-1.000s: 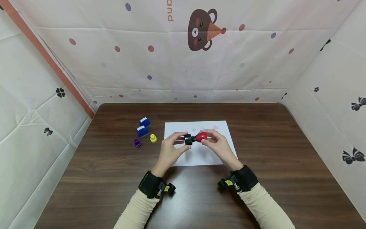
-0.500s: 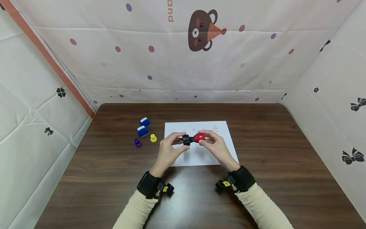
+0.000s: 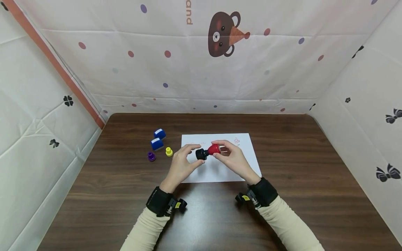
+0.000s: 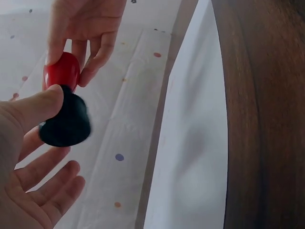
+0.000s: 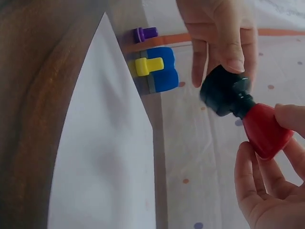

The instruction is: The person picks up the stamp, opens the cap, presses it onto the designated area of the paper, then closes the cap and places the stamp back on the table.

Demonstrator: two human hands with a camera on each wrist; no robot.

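Over the sheet of paper [image 3: 216,170], both hands hold a stamp with a red handle [image 3: 214,149] and a round black base [image 3: 201,154]. My right hand [image 3: 235,158] pinches the red handle between thumb and fingers. At the other end, my left hand [image 3: 182,165] has its thumb and forefinger around the black base. In the left wrist view the left thumb [image 4: 43,105] lies over the stamp's narrow neck, and the remaining fingers spread out below. The stamp lies nearly sideways in the air, handle to the right. Small red prints mark the paper's upper part.
Left of the paper stand two blue blocks with white labels [image 3: 157,144], a yellow stamp-like piece [image 3: 169,151] and a purple one [image 3: 151,156]. The brown wooden table [image 3: 282,157] is bordered by patterned white cloth walls [image 3: 157,69].
Both hands have shifted slightly left, carrying the stamp with them. Its handle end has tilted upward a little. The pieces on the table have stayed put.
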